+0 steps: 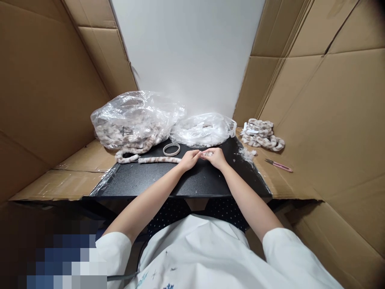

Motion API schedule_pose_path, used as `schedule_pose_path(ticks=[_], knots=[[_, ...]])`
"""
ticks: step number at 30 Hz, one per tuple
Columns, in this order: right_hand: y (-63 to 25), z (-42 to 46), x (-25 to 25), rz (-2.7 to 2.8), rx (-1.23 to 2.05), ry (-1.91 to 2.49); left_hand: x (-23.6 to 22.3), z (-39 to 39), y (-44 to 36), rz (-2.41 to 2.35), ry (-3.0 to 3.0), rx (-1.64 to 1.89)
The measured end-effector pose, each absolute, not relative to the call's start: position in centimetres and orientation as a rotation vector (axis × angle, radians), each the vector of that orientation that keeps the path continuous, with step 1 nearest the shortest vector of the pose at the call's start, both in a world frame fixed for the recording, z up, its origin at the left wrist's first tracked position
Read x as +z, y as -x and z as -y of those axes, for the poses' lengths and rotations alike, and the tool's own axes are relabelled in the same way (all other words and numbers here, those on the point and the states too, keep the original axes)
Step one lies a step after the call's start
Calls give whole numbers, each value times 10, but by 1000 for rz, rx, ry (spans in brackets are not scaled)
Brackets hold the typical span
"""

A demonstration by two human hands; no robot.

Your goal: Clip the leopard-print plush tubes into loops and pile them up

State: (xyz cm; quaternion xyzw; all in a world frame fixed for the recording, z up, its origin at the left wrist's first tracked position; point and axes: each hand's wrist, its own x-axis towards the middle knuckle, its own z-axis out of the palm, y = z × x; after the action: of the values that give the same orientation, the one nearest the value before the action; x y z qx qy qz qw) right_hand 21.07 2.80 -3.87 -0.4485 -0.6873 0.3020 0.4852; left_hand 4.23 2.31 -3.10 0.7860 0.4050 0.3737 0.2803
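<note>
My left hand (190, 159) and my right hand (215, 157) almost meet above the middle of a black tabletop (138, 180). A fluffy white-and-brown plush cord (159, 159) runs along the table from the left and disappears under my left hand, whose fingers are closed on it. Between both hands' pinched fingertips shows a small pale, fuzzy end, apparently of this cord. My right hand's thumb and fingers are closed around that end. Its exact shape is hidden by the fingers. Just behind my left hand lies a roll of tape (171, 149), flat on the table.
At the back left, a large clear plastic bag (132, 108) holds plush cords, one spilling out. Another clear bag (204, 130) lies beside it. On the right are a bundle of plush cords (260, 132), loose fluff (247, 154) and pink-handled thread snips (279, 165). Cardboard walls (331, 112) enclose both sides.
</note>
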Motion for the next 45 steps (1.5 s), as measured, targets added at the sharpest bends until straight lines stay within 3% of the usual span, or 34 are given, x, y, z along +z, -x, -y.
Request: schedule_pose_path(ticks=[28, 37, 45], knots=[[-212, -18, -25, 1764, 469, 1069, -27, -15, -46, -1440, -2189, 1185], [-211, -25, -31, 1620, 777, 1049, -31, -19, -46, -1219, -2102, 1179], [-208, -26, -44, 1681, 757, 1041, -31, -20, -46, -1172, -2142, 1048]])
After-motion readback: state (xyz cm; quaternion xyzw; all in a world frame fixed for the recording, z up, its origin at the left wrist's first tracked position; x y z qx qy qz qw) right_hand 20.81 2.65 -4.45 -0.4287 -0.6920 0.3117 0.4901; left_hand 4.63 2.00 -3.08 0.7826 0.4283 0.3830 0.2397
